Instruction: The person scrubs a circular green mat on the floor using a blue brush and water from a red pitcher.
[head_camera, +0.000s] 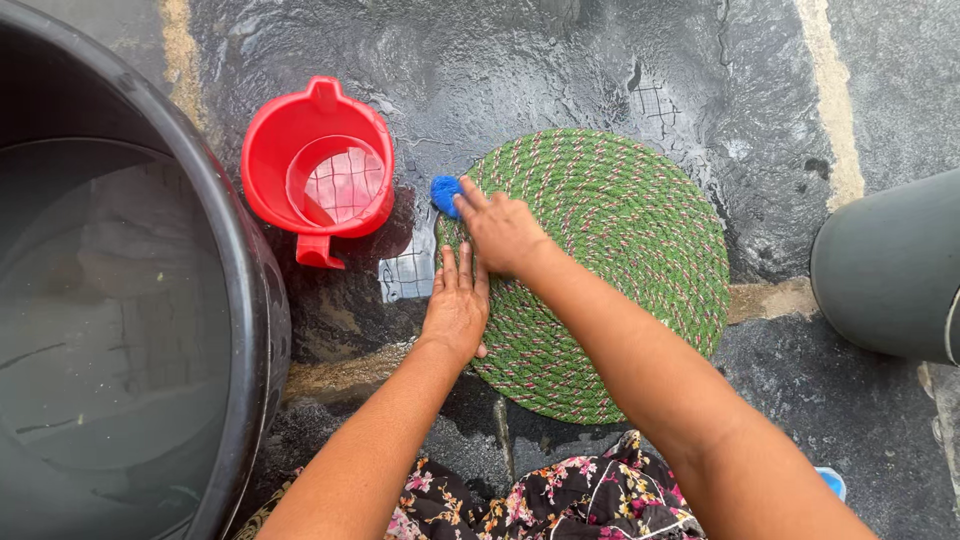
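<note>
A round green braided mat (620, 250) lies flat on the wet dark stone floor (540, 70). My left hand (457, 305) presses palm down on the mat's left edge, fingers together and flat. Just above it my right hand (500, 230) grips a blue scrubber (444, 192) at the mat's upper left rim; only the scrubber's blue tip shows past the fingers.
A red plastic jug (318, 165) holding water stands left of the mat. A big dark tub (255, 290) full of water fills the left side. A grey round container (885, 265) sits at the right edge. My flowered garment (560, 500) shows at the bottom.
</note>
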